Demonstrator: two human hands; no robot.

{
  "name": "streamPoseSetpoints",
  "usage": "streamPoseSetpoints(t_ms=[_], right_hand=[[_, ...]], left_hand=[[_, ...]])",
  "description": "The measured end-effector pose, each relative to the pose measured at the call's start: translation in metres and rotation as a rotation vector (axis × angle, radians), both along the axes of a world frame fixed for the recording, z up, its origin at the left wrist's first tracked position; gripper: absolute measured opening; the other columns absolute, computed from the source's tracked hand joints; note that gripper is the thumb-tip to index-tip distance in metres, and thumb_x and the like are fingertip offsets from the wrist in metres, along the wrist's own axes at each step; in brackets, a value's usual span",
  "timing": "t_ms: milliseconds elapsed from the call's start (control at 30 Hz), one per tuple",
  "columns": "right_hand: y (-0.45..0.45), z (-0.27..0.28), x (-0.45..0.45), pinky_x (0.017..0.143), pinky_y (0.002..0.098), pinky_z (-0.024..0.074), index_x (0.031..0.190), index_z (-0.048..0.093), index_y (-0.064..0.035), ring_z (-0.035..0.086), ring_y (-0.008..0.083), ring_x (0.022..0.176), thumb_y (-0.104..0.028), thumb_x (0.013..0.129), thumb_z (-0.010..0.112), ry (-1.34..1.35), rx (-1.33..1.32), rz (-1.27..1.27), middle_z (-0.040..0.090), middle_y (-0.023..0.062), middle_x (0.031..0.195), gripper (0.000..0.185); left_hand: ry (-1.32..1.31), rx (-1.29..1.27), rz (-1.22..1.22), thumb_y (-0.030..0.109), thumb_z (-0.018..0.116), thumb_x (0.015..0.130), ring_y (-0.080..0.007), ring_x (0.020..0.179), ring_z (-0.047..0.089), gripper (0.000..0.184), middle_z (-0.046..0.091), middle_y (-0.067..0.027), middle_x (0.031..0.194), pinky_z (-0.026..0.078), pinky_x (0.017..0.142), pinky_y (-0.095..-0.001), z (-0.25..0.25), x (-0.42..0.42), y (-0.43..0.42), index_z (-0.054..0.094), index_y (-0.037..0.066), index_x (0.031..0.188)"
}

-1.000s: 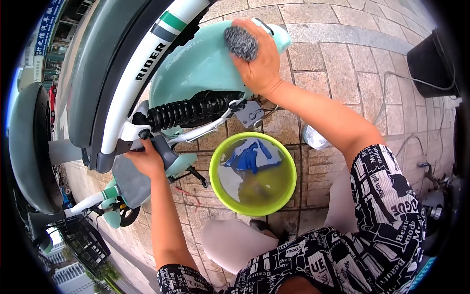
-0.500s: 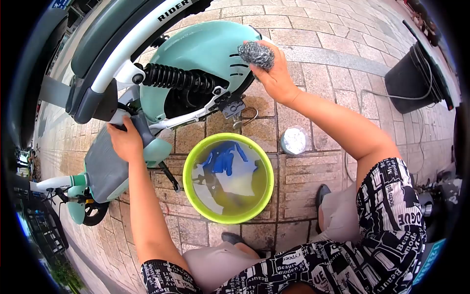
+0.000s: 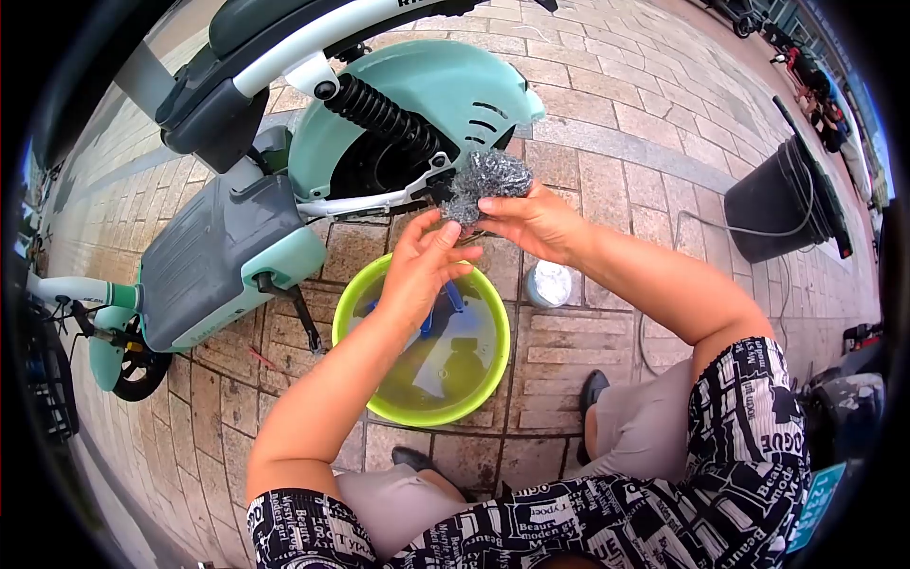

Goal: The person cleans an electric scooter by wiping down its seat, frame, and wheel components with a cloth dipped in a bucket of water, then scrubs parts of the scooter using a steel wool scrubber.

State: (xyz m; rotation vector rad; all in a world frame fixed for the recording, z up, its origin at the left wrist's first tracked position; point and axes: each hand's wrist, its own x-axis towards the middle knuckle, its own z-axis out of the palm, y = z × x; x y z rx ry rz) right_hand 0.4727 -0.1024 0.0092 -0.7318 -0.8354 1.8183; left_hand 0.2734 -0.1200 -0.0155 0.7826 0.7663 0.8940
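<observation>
A grey steel-wool scrubber [image 3: 498, 178] is held in front of me, its strands pulled loose at the lower left. My right hand [image 3: 538, 223] grips it from the right, thumb on top. My left hand [image 3: 427, 261] pinches its lower left end between thumb and fingers. Both hands are above the far rim of a lime-green basin [image 3: 502, 356], which holds murky water and a blue thing [image 3: 453, 296], partly hidden by my left hand. Just beyond the hands stands the mint-green rear fender [image 3: 455, 81] of a scooter, with a black coil spring [image 3: 384, 119] beside it.
A small tub of white stuff [image 3: 550, 284] stands right of the basin. Farther right is a black bucket [image 3: 773, 204] with a grey hose [image 3: 706, 220] by it. The scooter's footboard [image 3: 223, 251] and kickstand [image 3: 301, 313] are at the left, on paving.
My left hand has left the scooter's frame and come up to the scrubber. My right hand has moved the scrubber away from the fender, down towards the basin. The view has shifted.
</observation>
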Motion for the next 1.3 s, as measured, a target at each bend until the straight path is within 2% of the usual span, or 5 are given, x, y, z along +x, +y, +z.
streamPoseSetpoints(t_ms=[433, 700, 867, 1167, 1300], right_hand=[[0.012, -0.007, 0.035, 0.110, 0.0474, 0.0249, 0.133, 0.049, -0.0154, 0.037, 0.0208, 0.132, -0.048, 0.083, 0.071, -0.467, -0.021, 0.400, 0.047, 0.0080, 0.135, 0.064], [0.042, 0.002, 0.008, 0.078, 0.0297, 0.0506, 0.120, 0.059, 0.0015, 0.065, 0.0154, 0.083, -0.025, 0.088, 0.068, -0.676, 0.258, 0.015, 0.069, 0.0061, 0.087, 0.043], [0.084, 0.058, -0.016, 0.080, 0.0285, 0.0482, 0.115, 0.064, -0.0030, 0.061, 0.0132, 0.087, -0.023, 0.088, 0.067, -0.918, 0.589, -0.312, 0.069, 0.0061, 0.093, 0.034], [0.124, 0.104, -0.066, 0.086, 0.0390, 0.0491, 0.110, 0.068, -0.0146, 0.063, 0.0310, 0.099, -0.031, 0.084, 0.061, -1.513, 0.838, -0.242, 0.068, 0.0133, 0.104, 0.032], [0.142, 0.118, -0.075, 0.087, 0.0385, 0.0488, 0.109, 0.069, -0.0134, 0.063, 0.0310, 0.099, -0.030, 0.082, 0.064, -1.517, 0.890, -0.067, 0.068, 0.0133, 0.105, 0.032]], left_hand=[[0.476, 0.124, -0.050, 0.016, 0.063, 0.092, -0.0132, 0.075, 0.066, 0.033, 0.066, -0.0090, 0.092, 0.051, 0.060, -0.0236, -0.001, 0.001, 0.012, 0.055, -0.002, 0.119], [0.573, 0.344, 0.195, 0.028, 0.062, 0.094, -0.0092, 0.073, 0.064, 0.027, 0.068, -0.0033, 0.092, 0.046, 0.058, -0.0219, 0.010, -0.009, 0.060, 0.062, 0.006, 0.108], [0.503, 0.607, 0.611, 0.015, 0.052, 0.098, -0.0126, 0.076, 0.065, 0.028, 0.062, -0.0074, 0.102, 0.050, 0.060, -0.0248, 0.032, -0.022, 0.106, 0.049, 0.000, 0.121], [0.707, 0.714, 0.397, -0.006, 0.040, 0.087, -0.0165, 0.056, 0.064, 0.060, 0.065, -0.0138, 0.100, 0.055, 0.053, -0.0293, 0.082, -0.043, 0.131, 0.035, 0.012, 0.145], [0.794, 0.582, 0.274, -0.002, 0.045, 0.088, -0.0187, 0.062, 0.068, 0.034, 0.068, -0.0134, 0.092, 0.056, 0.055, -0.0284, 0.093, -0.054, 0.136, 0.055, -0.001, 0.120]])
